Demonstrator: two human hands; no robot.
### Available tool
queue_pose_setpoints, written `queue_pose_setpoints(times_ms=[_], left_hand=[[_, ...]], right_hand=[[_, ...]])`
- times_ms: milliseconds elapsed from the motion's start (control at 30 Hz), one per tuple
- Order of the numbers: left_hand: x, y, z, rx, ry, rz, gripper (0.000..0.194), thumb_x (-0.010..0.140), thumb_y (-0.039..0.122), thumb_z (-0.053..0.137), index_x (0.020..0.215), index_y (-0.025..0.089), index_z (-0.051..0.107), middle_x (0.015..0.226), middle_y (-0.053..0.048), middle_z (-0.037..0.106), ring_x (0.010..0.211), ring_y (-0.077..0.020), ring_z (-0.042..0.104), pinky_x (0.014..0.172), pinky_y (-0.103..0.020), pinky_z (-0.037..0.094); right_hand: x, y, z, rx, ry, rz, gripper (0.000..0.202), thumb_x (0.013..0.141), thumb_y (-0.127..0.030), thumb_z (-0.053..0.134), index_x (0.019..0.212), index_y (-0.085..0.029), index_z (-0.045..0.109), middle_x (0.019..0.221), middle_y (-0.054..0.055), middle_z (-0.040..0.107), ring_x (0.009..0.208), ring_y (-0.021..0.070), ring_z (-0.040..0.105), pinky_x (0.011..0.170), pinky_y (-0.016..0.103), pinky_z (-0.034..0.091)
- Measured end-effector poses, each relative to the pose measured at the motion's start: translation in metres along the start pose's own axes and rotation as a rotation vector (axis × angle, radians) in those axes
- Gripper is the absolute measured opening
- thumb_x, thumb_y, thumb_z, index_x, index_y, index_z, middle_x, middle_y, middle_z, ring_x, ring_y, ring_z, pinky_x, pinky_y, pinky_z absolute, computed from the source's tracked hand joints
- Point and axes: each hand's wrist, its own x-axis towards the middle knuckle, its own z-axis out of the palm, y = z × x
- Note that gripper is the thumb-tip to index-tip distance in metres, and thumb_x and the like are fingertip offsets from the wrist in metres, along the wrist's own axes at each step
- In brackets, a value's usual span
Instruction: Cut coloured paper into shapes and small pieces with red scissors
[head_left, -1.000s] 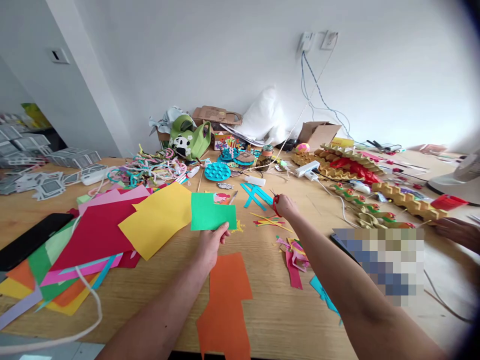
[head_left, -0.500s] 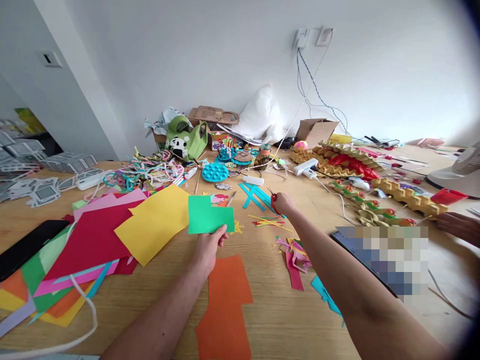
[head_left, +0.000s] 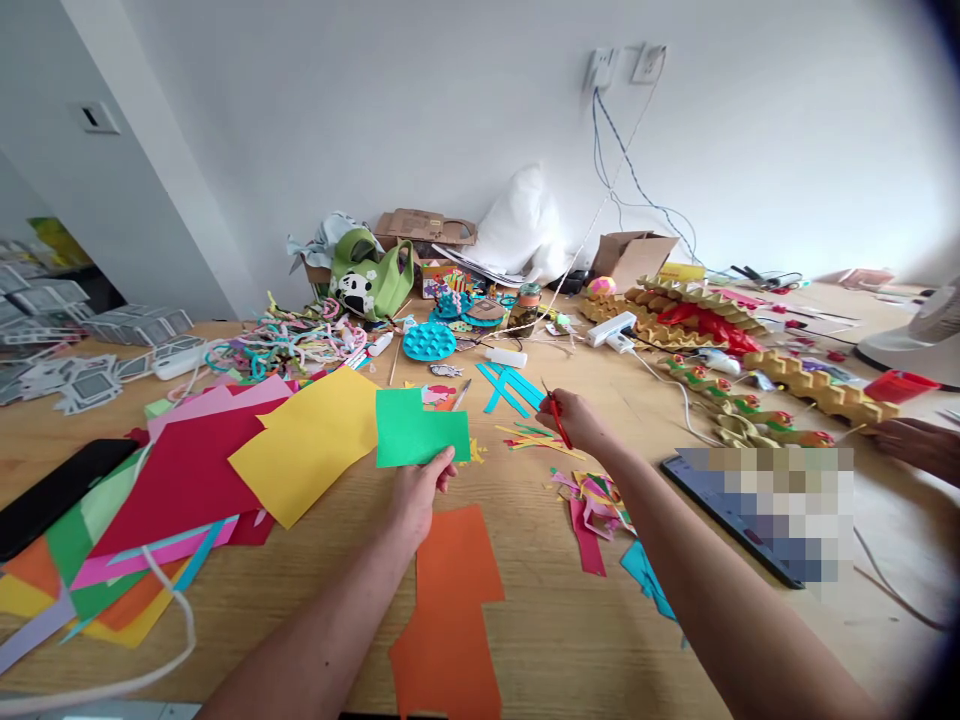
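Note:
My left hand point(head_left: 426, 488) pinches the lower right part of a green paper sheet point(head_left: 412, 430), which has a notch cut from its top right corner. The thumb lies on top of the sheet. To the right, my right hand point(head_left: 576, 420) is closed on red-handled scissors point(head_left: 556, 418), whose tips point up and away. Blue paper strips point(head_left: 510, 388) lie just beyond the scissors, and thin yellow and red strips point(head_left: 536, 438) are at the left of that hand. An orange paper point(head_left: 451, 610) rests on the table below the green sheet.
Coloured papers point(head_left: 187, 480) are piled at the left beside a black phone point(head_left: 64, 490). Paper scraps point(head_left: 596, 510) and a tablet point(head_left: 735, 520) lie at the right. Another person's hand point(head_left: 919, 445) touches egg-carton pieces point(head_left: 821, 385). A green bag point(head_left: 375, 280) stands at the back.
My right hand has turned, so the red handles of the scissors now show more fully in front of the fingers. My left hand and the green paper look nearly unmoved.

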Motion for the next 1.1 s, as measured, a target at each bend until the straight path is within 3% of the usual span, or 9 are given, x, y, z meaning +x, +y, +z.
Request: queue_pose_setpoints(times_ms=[100, 167, 267, 367, 533, 700, 867, 1000, 1100], left_hand=[[0.000, -0.001, 0.000, -0.001, 0.013, -0.013, 0.030, 0.052, 0.036, 0.080, 0.056, 0.014, 0.062, 0.054, -0.001, 0.059, 0.051, -0.0093, 0.048, 0.047, -0.022, 0.033], [-0.001, -0.002, 0.001, 0.000, 0.015, -0.017, 0.030, 0.052, 0.036, 0.081, 0.059, 0.013, 0.063, 0.054, -0.001, 0.060, 0.051, -0.0095, 0.049, 0.047, -0.022, 0.033], [-0.002, -0.002, 0.002, 0.006, 0.006, -0.007, 0.030, 0.054, 0.036, 0.080, 0.062, 0.013, 0.063, 0.055, -0.001, 0.060, 0.052, -0.0094, 0.050, 0.048, -0.022, 0.033], [-0.004, -0.002, 0.002, 0.028, -0.021, -0.007, 0.030, 0.056, 0.038, 0.079, 0.063, 0.014, 0.064, 0.055, -0.001, 0.060, 0.052, -0.0093, 0.050, 0.048, -0.022, 0.033], [-0.009, -0.003, 0.004, 0.105, -0.111, -0.030, 0.032, 0.057, 0.041, 0.079, 0.065, 0.014, 0.065, 0.058, -0.003, 0.062, 0.053, -0.0098, 0.050, 0.049, -0.022, 0.034], [-0.012, -0.003, 0.005, 0.159, -0.147, -0.019, 0.032, 0.058, 0.043, 0.078, 0.063, 0.014, 0.064, 0.058, -0.003, 0.063, 0.051, -0.0098, 0.049, 0.050, -0.023, 0.035], [-0.007, -0.002, 0.004, 0.109, -0.058, 0.046, 0.029, 0.059, 0.040, 0.078, 0.064, 0.014, 0.065, 0.058, -0.003, 0.063, 0.052, -0.0106, 0.052, 0.050, -0.023, 0.037], [-0.007, 0.002, 0.003, 0.020, -0.042, 0.081, 0.027, 0.060, 0.036, 0.078, 0.070, 0.013, 0.068, 0.064, -0.005, 0.067, 0.058, -0.0133, 0.058, 0.053, -0.024, 0.042], [-0.011, 0.008, 0.005, -0.015, -0.082, 0.078, 0.028, 0.061, 0.036, 0.077, 0.072, 0.012, 0.068, 0.068, -0.007, 0.068, 0.059, -0.0157, 0.060, 0.055, -0.028, 0.047]], right_hand=[[-0.021, -0.027, 0.012, 0.158, 0.016, -0.028, 0.019, 0.074, -0.033, 0.059, 0.081, -0.015, 0.057, 0.072, 0.005, 0.065, 0.064, 0.0165, 0.059, 0.059, 0.026, 0.043], [-0.037, -0.046, 0.028, 0.458, -0.044, -0.047, 0.026, 0.070, -0.040, 0.065, 0.075, -0.016, 0.057, 0.068, 0.004, 0.064, 0.064, 0.0172, 0.059, 0.060, 0.028, 0.044], [-0.054, -0.068, 0.052, 0.632, -0.142, -0.021, 0.030, 0.062, -0.039, 0.075, 0.071, -0.017, 0.057, 0.063, 0.001, 0.060, 0.059, 0.0150, 0.054, 0.056, 0.026, 0.041], [-0.061, -0.076, 0.065, 0.767, -0.108, 0.002, 0.034, 0.056, -0.037, 0.080, 0.069, -0.017, 0.056, 0.061, -0.002, 0.056, 0.058, 0.0135, 0.052, 0.055, 0.025, 0.039], [-0.063, -0.071, 0.063, 0.911, -0.009, 0.025, 0.035, 0.058, -0.037, 0.080, 0.075, -0.017, 0.057, 0.062, -0.003, 0.054, 0.059, 0.0125, 0.050, 0.058, 0.024, 0.039], [-0.065, -0.070, 0.058, 0.909, 0.044, -0.001, 0.035, 0.064, -0.043, 0.077, 0.070, -0.017, 0.056, 0.061, -0.001, 0.057, 0.060, 0.0139, 0.053, 0.059, 0.025, 0.040], [-0.072, -0.073, 0.061, 0.806, 0.076, 0.012, 0.042, 0.078, -0.058, 0.060, 0.076, -0.016, 0.057, 0.070, 0.006, 0.065, 0.065, 0.0174, 0.059, 0.064, 0.028, 0.046], [-0.086, -0.083, 0.068, 0.727, -0.023, -0.021, 0.050, 0.085, -0.063, 0.045, 0.072, -0.016, 0.056, 0.063, 0.006, 0.063, 0.058, 0.0165, 0.059, 0.057, 0.026, 0.044], [-0.094, -0.092, 0.075, 0.648, -0.109, -0.034, 0.051, 0.085, -0.064, 0.045, 0.065, -0.017, 0.053, 0.056, 0.004, 0.060, 0.052, 0.0153, 0.057, 0.051, 0.024, 0.041]])
